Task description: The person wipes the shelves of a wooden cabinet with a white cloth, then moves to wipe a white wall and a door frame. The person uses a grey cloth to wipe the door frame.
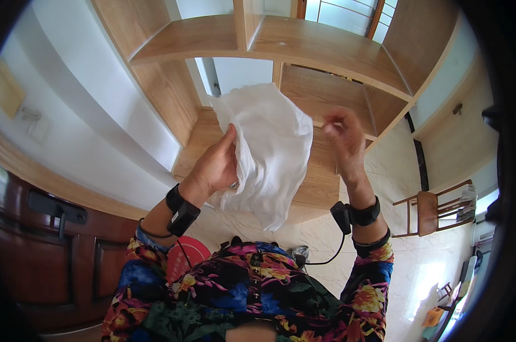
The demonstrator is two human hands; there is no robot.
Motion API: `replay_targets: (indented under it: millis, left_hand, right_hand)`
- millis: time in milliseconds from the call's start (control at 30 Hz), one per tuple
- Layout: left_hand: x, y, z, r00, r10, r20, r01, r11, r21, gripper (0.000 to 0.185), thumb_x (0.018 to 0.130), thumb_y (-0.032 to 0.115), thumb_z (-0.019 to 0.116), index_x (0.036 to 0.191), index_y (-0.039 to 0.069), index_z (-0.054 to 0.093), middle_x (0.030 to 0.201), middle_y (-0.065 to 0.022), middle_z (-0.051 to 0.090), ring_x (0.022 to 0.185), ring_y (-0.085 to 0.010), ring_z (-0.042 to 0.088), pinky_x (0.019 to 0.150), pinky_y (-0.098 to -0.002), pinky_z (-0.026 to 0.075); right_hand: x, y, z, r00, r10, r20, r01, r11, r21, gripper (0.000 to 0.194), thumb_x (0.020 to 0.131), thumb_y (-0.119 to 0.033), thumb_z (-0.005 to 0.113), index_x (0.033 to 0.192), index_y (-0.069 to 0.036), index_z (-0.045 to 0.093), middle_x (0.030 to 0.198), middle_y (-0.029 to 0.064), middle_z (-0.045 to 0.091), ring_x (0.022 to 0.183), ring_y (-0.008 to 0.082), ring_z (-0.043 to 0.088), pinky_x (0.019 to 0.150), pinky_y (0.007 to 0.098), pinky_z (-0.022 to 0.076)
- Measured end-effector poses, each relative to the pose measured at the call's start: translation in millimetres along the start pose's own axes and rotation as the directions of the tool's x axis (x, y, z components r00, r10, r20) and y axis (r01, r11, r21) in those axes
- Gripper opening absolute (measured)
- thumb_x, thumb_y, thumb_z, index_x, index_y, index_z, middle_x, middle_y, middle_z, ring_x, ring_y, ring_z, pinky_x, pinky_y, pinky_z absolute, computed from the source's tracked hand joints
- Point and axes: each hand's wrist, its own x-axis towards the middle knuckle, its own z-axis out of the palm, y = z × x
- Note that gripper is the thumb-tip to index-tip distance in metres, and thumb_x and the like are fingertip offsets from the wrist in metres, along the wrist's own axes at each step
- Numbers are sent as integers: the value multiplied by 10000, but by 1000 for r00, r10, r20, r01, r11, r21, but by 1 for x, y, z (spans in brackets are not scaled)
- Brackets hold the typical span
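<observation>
My left hand [217, 164] grips a thin, crumpled white sheet [275, 141] by its left edge, with the thumb on top. The sheet looks like cloth or soft plastic; I cannot tell which. It hangs spread in front of a wooden shelf unit [326, 40] and hides part of the low wooden surface [320, 184] behind it. Slightly blurred, my right hand [345, 139] is raised to the right of the sheet, apart from it. Its fingers are loosely curled, and I see nothing held in them.
A white wall [112, 107] runs along the left, above a dark red-brown door [31, 256] with a black handle. On the pale tiled floor at the right stands a wooden chair [427, 213]. Something red [187, 256] bearing writing is beside my left forearm.
</observation>
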Motion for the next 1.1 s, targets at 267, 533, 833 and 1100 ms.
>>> replay_targets:
  millis: [267, 533, 833, 1100]
  left_hand:
    - [2, -26, -21, 987, -70, 143, 59, 995, 81, 664, 1031, 538, 466, 1527, 112, 348, 1487, -84, 488, 1348, -269, 494, 1133, -479, 405]
    - [6, -52, -58, 831, 436, 345, -442, 144, 885, 586, 911, 146, 696, 1429, 50, 438, 1246, -108, 614, 1068, -246, 633, 934, -411, 513]
    - [7, -37, -97, 976, 179, 121, -98, -129, 987, 286, 868, 65, 616, 1138, 18, 698, 998, -151, 720, 912, -300, 696, 832, -362, 535]
    - [17, -15, -97, 937, 263, 230, -292, 232, 928, 343, 921, 113, 666, 1256, 40, 643, 1134, -69, 709, 1117, -157, 630, 950, -310, 490]
  right_hand:
    - [-24, -16, 43, 768, 164, 619, -45, 978, -203, 680, 803, -56, 724, 1436, -64, 476, 1246, 231, 646, 1200, 398, 602, 963, 473, 494]
    - [-31, 19, 37, 476, 459, 750, 230, 759, -610, 256, 795, -78, 627, 1027, -26, 722, 995, 254, 693, 950, 440, 661, 828, 483, 530]
    - [-6, 47, 19, 515, 368, 774, -56, 916, -398, 274, 767, -178, 721, 971, 5, 713, 849, 175, 700, 808, 295, 667, 766, 387, 523]
    - [-4, 52, 32, 512, 456, 728, -163, 884, -439, 283, 754, -192, 709, 946, 15, 728, 830, 222, 710, 780, 336, 702, 728, 408, 544]
